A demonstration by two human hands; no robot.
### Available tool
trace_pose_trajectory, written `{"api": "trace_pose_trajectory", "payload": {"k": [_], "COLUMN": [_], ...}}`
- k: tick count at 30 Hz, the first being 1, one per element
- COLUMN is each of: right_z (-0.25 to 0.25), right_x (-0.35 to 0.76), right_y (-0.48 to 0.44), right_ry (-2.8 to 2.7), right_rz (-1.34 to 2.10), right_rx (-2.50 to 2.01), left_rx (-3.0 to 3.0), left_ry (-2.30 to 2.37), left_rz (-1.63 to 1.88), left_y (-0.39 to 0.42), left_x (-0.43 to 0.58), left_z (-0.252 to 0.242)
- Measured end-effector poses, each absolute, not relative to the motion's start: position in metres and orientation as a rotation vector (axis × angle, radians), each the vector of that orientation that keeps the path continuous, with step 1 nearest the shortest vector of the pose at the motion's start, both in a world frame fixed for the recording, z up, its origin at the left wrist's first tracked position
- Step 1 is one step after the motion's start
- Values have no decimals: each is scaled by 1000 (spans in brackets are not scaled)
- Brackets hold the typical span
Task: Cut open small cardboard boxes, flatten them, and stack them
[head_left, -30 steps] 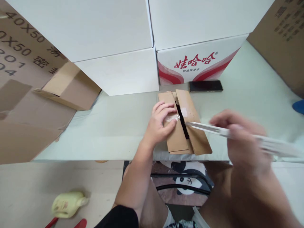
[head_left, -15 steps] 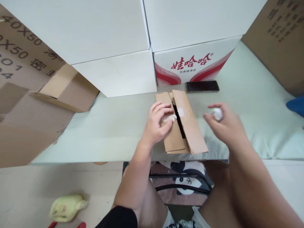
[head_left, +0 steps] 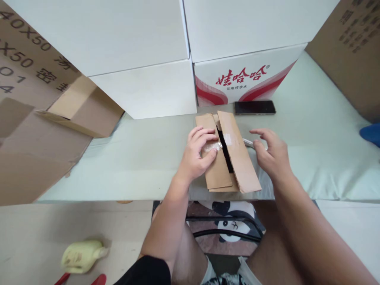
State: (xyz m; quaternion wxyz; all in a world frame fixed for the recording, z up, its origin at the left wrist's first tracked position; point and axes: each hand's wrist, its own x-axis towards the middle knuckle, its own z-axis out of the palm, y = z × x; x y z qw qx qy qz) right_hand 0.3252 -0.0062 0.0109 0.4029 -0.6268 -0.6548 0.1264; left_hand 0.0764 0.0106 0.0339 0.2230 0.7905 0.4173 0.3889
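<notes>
A small brown cardboard box (head_left: pixel 218 174) lies on the pale green cloth, its two top flaps parted by a dark gap. My left hand (head_left: pixel 197 154) rests on the left flap, fingers spread loosely over a piece of clear tape (head_left: pixel 213 146). To the right of the box, my right hand (head_left: pixel 271 154) is curled about a slim white object (head_left: pixel 248 142), whose end points at the box's right side. Its index finger stretches out above the thumb. What kind of object it is, I cannot make out. The inside of the box is hidden.
A black phone (head_left: pixel 254 107) lies behind the box, against a white carton with red lettering (head_left: pixel 246 79). More white cartons (head_left: pixel 142 91) are stacked at the back. Large brown cardboard (head_left: pixel 35 130) stands left, another brown carton (head_left: pixel 350 51) right. A yellow bottle (head_left: pixel 81 256) lies on the floor.
My right hand has moved left towards the box. The white thing in it showed as a round blob before and now shows as a slim strip. My left hand stays on the flap.
</notes>
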Motion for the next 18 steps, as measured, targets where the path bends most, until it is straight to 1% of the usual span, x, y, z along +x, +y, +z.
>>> {"api": "trace_pose_trajectory", "payload": {"k": [3,6,10,14,18], "right_z": [29,39,40,37,31], "right_x": [319,312,306,303,300], "right_y": [-21,-31,-35,-34,-32], "right_ry": [-1817,-2063,-2145,-2031,-1870], "right_rz": [376,523,555,589,582], "right_rx": [-1063,-787,-757,-754,-704], "left_rx": [2215,2290,2353,2390,2408], "left_ry": [1121,1101,1015,884,956], "left_rz": [1070,1024,878,763,698], "left_y": [12,12,6,-5,-16], "left_x": [76,74,74,84,98], "left_z": [34,37,48,69,81]}}
